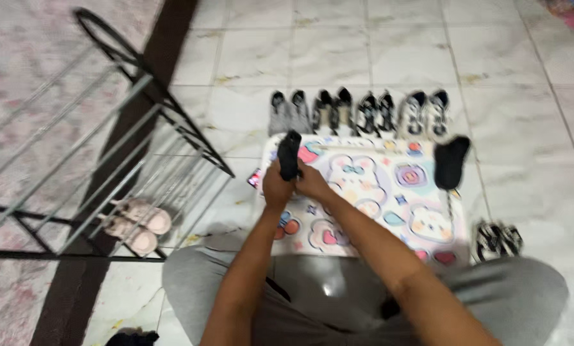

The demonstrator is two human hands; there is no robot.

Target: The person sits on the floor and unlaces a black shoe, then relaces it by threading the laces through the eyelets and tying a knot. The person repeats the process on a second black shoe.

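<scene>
Head view: both hands (294,182) grip black shoe (290,154) above mat (364,192).

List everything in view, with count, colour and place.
mat: one, white with pastel cartoon shapes, on the tiled floor ahead of the knees
row of shoes: four pairs, grey, black and white, along the mat's far edge
black shoe: one, held upright over the mat
other black shoe: one, on the mat's right edge
striped shoes: one pair, black and white, right of the mat
pink shoes: one pair, under the rack
metal rack: one, grey and black, left
hands: left and right, both gripping the black shoe
</scene>
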